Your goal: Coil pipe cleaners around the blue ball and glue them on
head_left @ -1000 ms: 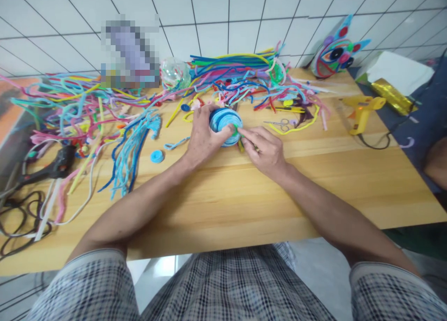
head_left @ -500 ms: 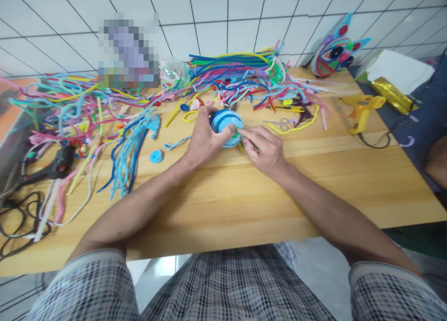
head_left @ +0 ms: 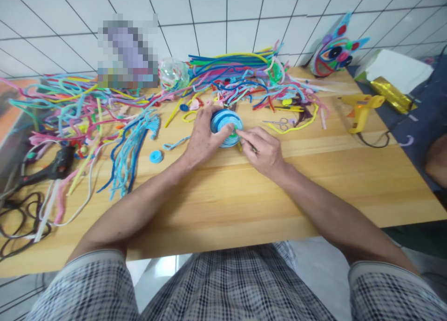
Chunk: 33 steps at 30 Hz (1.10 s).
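Note:
My left hand (head_left: 202,137) grips a round blue coil of fuzzy pipe cleaner (head_left: 223,117), its fingers around the far left side and the thumb across the top. Dark and light blue rings show on the coil, with a bit of green near the thumb tip. My right hand (head_left: 263,149) is closed, its index fingertip at the coil's right side near the green bit. A small greenish end shows between its fingers, too small to name. Left of my hands lie a bent light blue pipe cleaner (head_left: 175,143) and a small blue coil (head_left: 156,156).
Blue pipe cleaner strands (head_left: 129,149) and a black glue gun (head_left: 63,163) lie left. Mixed pipe cleaners (head_left: 230,63) line the wall. Scissors (head_left: 279,123), a yellow glue gun (head_left: 363,111) and a decorated animal head (head_left: 331,56) are right. A person's arm shows at the right edge.
Both hands keep almost the same place at the coil. My right index fingertip has shifted very slightly; nothing else has visibly moved.

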Each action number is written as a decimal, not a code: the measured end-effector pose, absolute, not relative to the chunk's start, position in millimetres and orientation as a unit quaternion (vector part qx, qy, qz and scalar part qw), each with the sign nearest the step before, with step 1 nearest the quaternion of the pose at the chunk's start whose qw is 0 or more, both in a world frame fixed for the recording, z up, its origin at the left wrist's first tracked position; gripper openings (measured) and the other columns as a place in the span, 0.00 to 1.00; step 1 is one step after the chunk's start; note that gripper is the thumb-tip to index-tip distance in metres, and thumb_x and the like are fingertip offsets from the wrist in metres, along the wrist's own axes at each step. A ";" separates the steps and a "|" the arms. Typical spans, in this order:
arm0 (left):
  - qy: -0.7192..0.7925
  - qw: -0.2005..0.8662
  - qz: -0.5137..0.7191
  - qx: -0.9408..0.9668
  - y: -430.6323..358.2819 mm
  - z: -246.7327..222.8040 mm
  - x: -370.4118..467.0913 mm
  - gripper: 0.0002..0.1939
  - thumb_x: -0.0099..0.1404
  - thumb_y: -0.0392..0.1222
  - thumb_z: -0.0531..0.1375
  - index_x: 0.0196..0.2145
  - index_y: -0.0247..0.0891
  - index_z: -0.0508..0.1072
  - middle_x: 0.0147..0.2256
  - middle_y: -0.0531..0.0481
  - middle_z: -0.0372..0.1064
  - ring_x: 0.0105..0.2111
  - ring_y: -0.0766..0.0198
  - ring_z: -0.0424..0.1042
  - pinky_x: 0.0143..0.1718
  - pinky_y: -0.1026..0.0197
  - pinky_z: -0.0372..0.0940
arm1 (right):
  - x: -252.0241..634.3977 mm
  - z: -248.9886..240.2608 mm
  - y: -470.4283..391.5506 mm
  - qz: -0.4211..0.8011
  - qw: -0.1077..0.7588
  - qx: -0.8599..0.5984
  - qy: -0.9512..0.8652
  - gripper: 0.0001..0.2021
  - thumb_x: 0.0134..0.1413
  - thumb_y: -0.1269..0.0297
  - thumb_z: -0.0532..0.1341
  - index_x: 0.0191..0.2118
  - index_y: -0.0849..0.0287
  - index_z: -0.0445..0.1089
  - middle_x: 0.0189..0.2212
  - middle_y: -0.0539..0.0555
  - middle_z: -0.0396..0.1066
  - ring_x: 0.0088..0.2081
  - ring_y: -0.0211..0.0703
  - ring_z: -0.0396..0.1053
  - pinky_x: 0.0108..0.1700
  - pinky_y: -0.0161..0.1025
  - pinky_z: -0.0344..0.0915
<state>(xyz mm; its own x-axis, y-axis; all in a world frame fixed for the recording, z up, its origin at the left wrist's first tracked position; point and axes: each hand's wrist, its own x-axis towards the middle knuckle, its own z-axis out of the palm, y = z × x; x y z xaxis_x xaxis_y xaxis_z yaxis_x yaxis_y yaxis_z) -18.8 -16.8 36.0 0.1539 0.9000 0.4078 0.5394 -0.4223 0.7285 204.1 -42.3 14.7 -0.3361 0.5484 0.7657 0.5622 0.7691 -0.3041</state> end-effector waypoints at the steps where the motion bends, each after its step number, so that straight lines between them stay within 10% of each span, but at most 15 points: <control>1: 0.493 0.215 0.423 0.729 -15.7 35.9 -19.3 0.29 0.72 0.61 0.67 0.61 0.43 0.69 0.61 0.39 0.73 0.66 0.45 0.71 0.71 0.40 0.66 | 204.1 14.7 -42.3 -0.009 0.463 -0.343 -0.817 0.18 0.71 0.73 0.59 0.57 0.52 0.82 0.41 0.54 0.83 0.42 0.43 0.80 0.46 0.40 0.77; 33: 0.475 0.259 0.403 0.738 -0.3 35.4 -28.2 0.33 0.64 0.56 0.72 0.60 0.44 0.66 0.58 0.42 0.74 0.62 0.45 0.75 0.65 0.41 0.72 | 208.5 13.7 -41.0 0.017 0.446 -0.350 -0.823 0.21 0.70 0.73 0.61 0.60 0.47 0.81 0.40 0.53 0.82 0.41 0.43 0.79 0.45 0.39 0.75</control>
<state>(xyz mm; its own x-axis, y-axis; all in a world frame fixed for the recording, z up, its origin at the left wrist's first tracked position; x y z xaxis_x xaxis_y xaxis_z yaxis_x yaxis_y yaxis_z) -28.2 -0.3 35.4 0.2251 0.9098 0.3488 0.4919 -0.4151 0.7653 208.5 -41.0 13.7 -0.3567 0.5918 0.7229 0.5619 0.7541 -0.3401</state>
